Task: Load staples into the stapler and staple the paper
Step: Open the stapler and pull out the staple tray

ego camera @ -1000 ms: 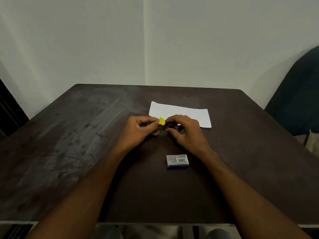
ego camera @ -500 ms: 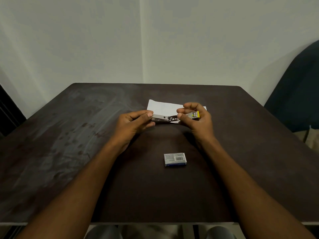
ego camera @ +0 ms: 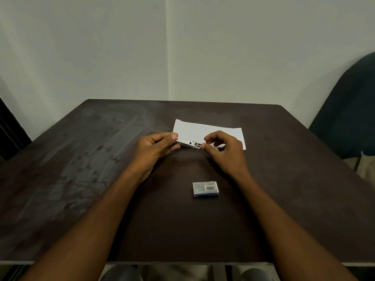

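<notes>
1. Stapler (ego camera: 189,143) runs left to right between my two hands, its long axis nearly level across the scene, with the right end dipping slightly toward me.
2. What shows of it is a bright metal strip, narrow and flat, with a small dark hole near the middle and a metal hinge or clip piece toward its right end; I cannot tell which end is the front.
3. My left hand (ego camera: 157,148) pinches the left end, thumb below and fingertips above, curled closed on the metal.
4. My right hand (ego camera: 225,151) grips the right end, thumb and forefinger closed on it at the hinge part, the other fingers arched over the rest and hiding that end.
5. I hold it just above the table (ego camera: 81,179), over the near edge of the paper (ego camera: 203,129).
6. That paper is a white folded sheet lying flat, beyond my hands, its long side also left to right.
7. Nearer to me, well apart from both hands, the staple box (ego camera: 205,189) lies flat on the dark tabletop, grey-blue with a barcode facing up.
</notes>
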